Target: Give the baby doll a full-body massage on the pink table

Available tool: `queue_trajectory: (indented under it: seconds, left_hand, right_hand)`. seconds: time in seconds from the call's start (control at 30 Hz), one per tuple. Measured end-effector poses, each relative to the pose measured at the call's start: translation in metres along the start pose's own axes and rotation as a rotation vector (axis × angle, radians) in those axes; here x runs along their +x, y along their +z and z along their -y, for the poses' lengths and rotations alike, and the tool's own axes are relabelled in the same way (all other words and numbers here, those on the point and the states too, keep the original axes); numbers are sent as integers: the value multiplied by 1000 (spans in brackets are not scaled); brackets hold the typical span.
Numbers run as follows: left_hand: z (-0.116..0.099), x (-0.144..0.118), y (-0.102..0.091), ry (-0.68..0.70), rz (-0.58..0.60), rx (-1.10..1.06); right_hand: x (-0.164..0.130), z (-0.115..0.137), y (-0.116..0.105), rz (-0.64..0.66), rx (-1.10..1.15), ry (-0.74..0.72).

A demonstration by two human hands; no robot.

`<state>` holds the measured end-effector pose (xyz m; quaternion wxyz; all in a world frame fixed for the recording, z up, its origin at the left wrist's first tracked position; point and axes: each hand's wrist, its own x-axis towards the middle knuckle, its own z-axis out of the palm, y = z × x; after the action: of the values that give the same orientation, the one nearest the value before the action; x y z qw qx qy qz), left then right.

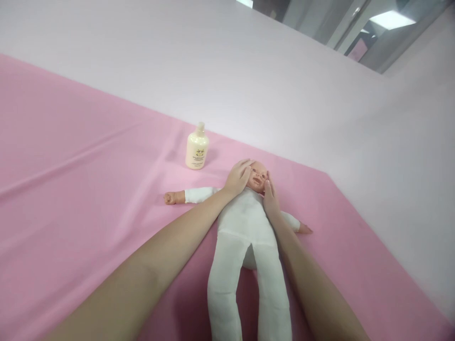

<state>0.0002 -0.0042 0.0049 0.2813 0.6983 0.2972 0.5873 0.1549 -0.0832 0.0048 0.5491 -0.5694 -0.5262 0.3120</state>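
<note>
A baby doll (245,227) in a white suit lies on its back on the pink sheet (71,166), head away from me, arms spread. My left hand (237,177) rests flat on the left side of the doll's head, fingers over its temple. My right hand (270,196) lies along the other side of the face, fingers straight against the cheek. Neither hand grips anything. A cream-coloured lotion bottle (196,148) stands upright on the sheet, to the left beyond the doll's head.
The pink sheet covers a wide surface that ends at a white wall (249,71) behind and to the right. A glass partition (355,33) shows at the top right.
</note>
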Motion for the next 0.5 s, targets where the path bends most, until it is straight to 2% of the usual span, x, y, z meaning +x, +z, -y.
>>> queue_trajectory:
  seconds: [0.2,0.4,0.5]
  left_hand:
    - [-3,0,1,-20,6,-5]
    - [-7,1,2,-24,8,1]
    - [-8,1,4,-40,3,6]
  right_hand:
    - [0,-3,-3,-13,-49,-10]
    - [4,-10,-6,-6,7,-5]
    - [6,-15,-8,16,-12,-53]
